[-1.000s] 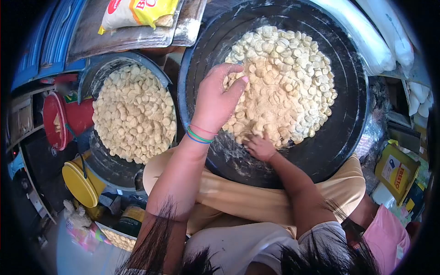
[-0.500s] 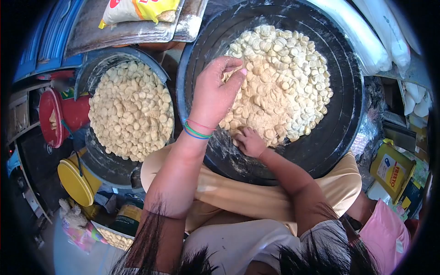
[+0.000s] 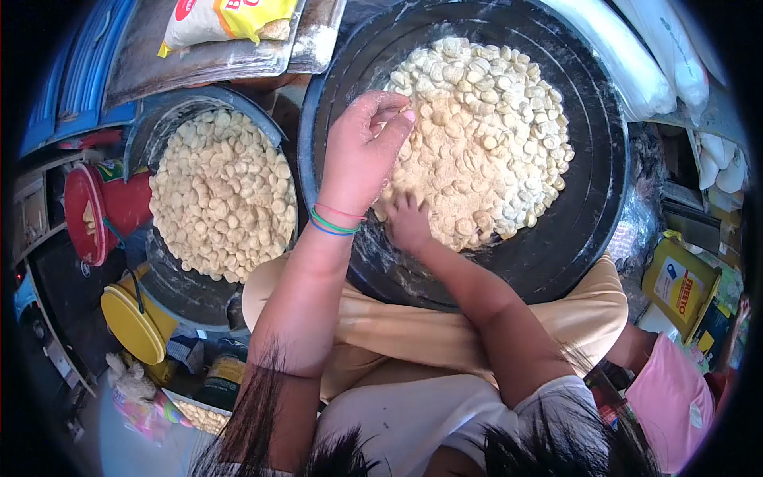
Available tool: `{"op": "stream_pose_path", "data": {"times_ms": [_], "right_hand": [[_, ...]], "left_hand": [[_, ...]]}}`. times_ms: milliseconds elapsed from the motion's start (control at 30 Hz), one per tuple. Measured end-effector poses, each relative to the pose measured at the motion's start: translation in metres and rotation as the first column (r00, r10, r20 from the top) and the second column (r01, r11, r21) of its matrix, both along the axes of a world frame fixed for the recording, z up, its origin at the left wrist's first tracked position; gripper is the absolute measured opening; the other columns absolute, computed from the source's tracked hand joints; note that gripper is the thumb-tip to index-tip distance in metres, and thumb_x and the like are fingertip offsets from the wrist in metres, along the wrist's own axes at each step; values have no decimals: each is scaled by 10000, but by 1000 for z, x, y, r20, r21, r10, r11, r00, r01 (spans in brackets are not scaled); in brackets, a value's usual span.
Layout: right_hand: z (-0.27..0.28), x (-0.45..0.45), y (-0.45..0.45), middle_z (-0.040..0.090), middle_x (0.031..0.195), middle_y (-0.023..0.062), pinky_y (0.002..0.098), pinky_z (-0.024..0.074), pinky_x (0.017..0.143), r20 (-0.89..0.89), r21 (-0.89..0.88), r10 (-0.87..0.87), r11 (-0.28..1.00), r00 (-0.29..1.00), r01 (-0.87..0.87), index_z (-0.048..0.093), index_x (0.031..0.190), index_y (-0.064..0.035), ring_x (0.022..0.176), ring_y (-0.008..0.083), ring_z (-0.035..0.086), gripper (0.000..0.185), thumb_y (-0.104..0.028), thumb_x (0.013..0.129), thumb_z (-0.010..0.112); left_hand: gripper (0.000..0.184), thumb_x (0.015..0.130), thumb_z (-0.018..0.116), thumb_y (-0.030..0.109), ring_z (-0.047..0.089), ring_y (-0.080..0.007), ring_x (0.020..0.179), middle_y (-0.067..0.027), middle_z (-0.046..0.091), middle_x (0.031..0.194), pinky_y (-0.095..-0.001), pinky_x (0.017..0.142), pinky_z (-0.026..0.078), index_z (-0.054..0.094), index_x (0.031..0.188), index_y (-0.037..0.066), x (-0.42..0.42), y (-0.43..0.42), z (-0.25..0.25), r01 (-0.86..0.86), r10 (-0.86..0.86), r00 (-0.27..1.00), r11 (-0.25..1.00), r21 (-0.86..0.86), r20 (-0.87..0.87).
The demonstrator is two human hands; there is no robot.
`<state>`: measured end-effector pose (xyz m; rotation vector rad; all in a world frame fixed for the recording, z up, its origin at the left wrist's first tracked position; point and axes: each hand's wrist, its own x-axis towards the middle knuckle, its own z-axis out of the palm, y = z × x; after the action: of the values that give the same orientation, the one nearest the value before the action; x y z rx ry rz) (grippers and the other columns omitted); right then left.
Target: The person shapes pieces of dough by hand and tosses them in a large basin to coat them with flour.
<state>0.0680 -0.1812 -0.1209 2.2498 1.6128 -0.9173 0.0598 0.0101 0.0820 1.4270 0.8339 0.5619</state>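
A wide black tub (image 3: 598, 183) lies before me, holding a heap of small pale dough discs (image 3: 520, 119). Tan powder (image 3: 457, 163) covers the middle and near left of that heap. My left hand (image 3: 366, 143), with bands at the wrist, is raised over the heap's left side. Its thumb and fingertips are pinched together; whatever they hold is too small to tell. Lower down, my right hand (image 3: 411, 226) rests at the heap's near left edge, fingers spread, touching the powdered discs.
Left of the tub, a dark basin (image 3: 187, 298) holds more dough pieces (image 3: 222, 191). A red bucket (image 3: 83, 215) and a yellow bucket (image 3: 131, 326) stand beyond it. Metal trays (image 3: 143, 67) with a yellow-and-white bag (image 3: 226, 22) lie at the back left. Plastic rolls (image 3: 616, 60) lie at the back right.
My right hand has moved left and slightly farther up the heap's edge, its fingers now spread. My left hand stays pinched, shifted a little left along with the whole view.
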Motion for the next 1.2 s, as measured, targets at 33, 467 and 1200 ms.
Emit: {"op": "stream_pose_path", "data": {"times_ms": [33,467,1200], "right_hand": [[-3,2,-16,278,1478,116,630,296,992,-72,97,116,989,991,-109,339,1414,-236,1306,331,345,654,-384,832,597],[-1,15,-66,468,1290,166,425,405,948,-236,147,-273,939,933,312,546,1146,-103,1188,344,427,418,-221,767,675],[55,105,20,474,1225,208,405,416,937,-632,276,-489,584,602,764,364,1342,-76,1115,329,487,715,-367,792,715]], "left_hand": [[182,862,634,87,562,-91,856,-39,621,947,-233,794,456,623,1013,-12,0,0,0,7,-7,1000,1000,4,-1],[206,837,649,127,603,-137,815,-94,649,903,-268,736,487,624,988,-11,-5,-4,8,-3,1,998,999,32,56],[293,816,656,192,532,-347,1083,-204,552,1124,-373,940,422,624,1073,55,-18,-5,2,344,-244,922,872,348,-300]]}}
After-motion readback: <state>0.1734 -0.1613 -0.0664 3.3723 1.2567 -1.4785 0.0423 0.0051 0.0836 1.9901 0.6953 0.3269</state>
